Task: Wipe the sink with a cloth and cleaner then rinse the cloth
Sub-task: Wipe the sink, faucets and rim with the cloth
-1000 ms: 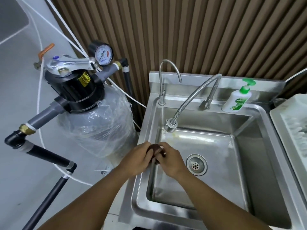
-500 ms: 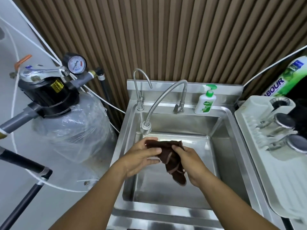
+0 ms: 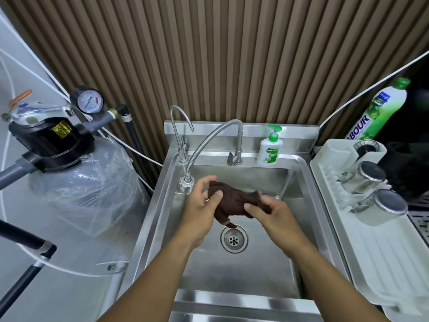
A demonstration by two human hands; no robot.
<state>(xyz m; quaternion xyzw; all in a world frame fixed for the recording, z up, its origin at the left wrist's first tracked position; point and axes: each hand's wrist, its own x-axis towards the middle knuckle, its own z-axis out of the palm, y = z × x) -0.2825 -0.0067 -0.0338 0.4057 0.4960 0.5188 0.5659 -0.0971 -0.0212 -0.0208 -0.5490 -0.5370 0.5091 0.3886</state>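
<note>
A second ago you had the brown cloth (image 3: 232,201) balled between both palms at the left edge of the sink (image 3: 232,280). Now you have drawn it out over the middle of the basin. Your left hand (image 3: 202,205) clamps one end under the thumb and your right hand (image 3: 269,212) pinches the other. A loose corner hangs down to the rim of the drain (image 3: 234,239). I take this to mean the squeezing is over and you are opening the cloth for another pass or a rinse. I can't tell whether water is running from the flexible spout (image 3: 199,149).
</note>
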